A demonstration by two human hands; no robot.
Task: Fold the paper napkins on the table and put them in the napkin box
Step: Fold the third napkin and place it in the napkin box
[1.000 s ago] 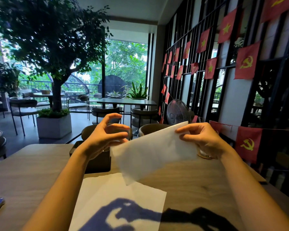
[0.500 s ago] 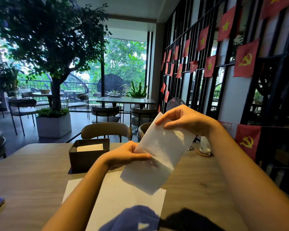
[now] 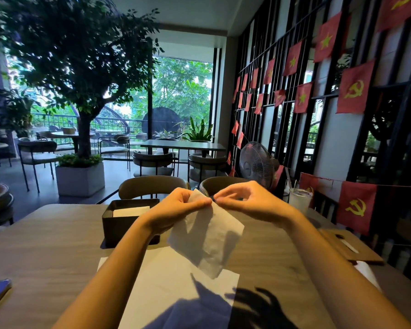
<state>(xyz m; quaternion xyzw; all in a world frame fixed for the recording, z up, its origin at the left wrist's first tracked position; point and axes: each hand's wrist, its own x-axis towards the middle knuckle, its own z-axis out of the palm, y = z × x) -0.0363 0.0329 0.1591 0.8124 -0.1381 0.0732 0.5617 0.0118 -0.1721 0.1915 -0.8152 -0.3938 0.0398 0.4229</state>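
Well, the wooden table (image 3: 45, 252) has bare room to the left of the arms, while its right edge is crowded by a brown board (image 3: 351, 248) and a glass (image 3: 300, 200). Chairs, other tables, a potted tree (image 3: 81, 91) and a fan (image 3: 256, 163) fill the room beyond. A napkin (image 3: 207, 238) hangs in the air over the table, pinched at its top corner by the left hand (image 3: 176, 207) and the right hand (image 3: 249, 203), fingertips meeting. Flat napkins (image 3: 171, 286) lie beneath it. The napkin box (image 3: 124, 224), with folded napkins inside, stands just behind the left wrist.
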